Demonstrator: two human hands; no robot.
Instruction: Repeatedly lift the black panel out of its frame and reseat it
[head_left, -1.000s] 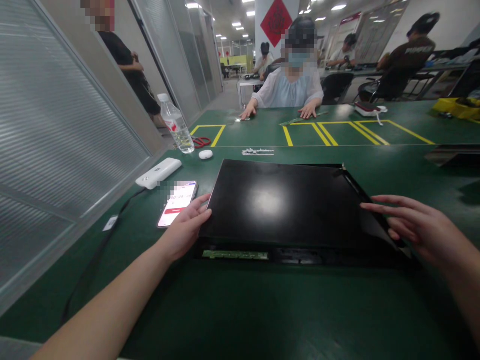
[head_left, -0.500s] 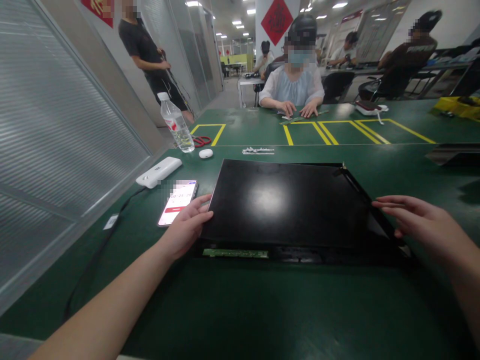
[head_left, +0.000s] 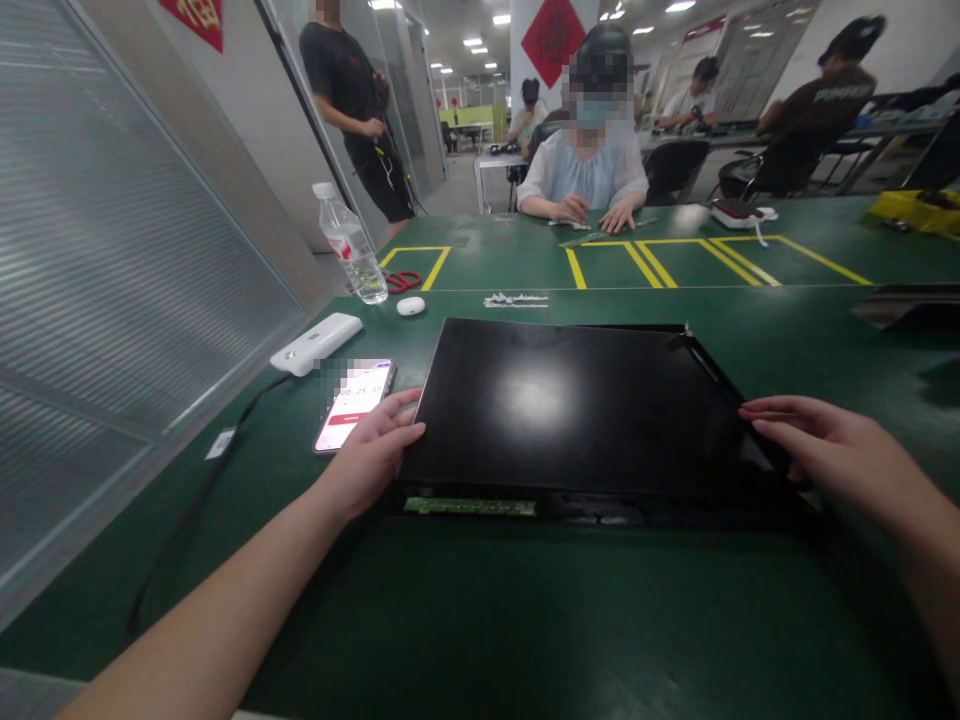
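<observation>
Black screen panel (head_left: 607, 420) is laid face up on the green table (head_left: 525, 620), directly between the two hands, with its long axis run left to right across the scene. From the left fingers it lies to the right, and from the right fingers to the left. Neither hand is clearly nearer: the left short edge is met by the left hand (head_left: 379, 445), and the right edge is reached by the fingertips of the right hand (head_left: 832, 440). Beneath the panel a dark frame (head_left: 718, 370) is shown along the right side and far right corner; whether the panel is fully seated in it cannot be told. Along the near side a green circuit strip (head_left: 470, 507) is left exposed. The left forearm is stretched in from the near left, the thumb laid at the panel's edge and the forefinger extended farther along it, so that the edge appears to be pinched between them; the lower fingers are partly hidden. The right hand is brought in from the near right, fingers pointed left, with thumb and forefinger drawn close together; whether anything is gripped there cannot be told. Just beside the left hand, a lit phone (head_left: 364, 395) is placed.
</observation>
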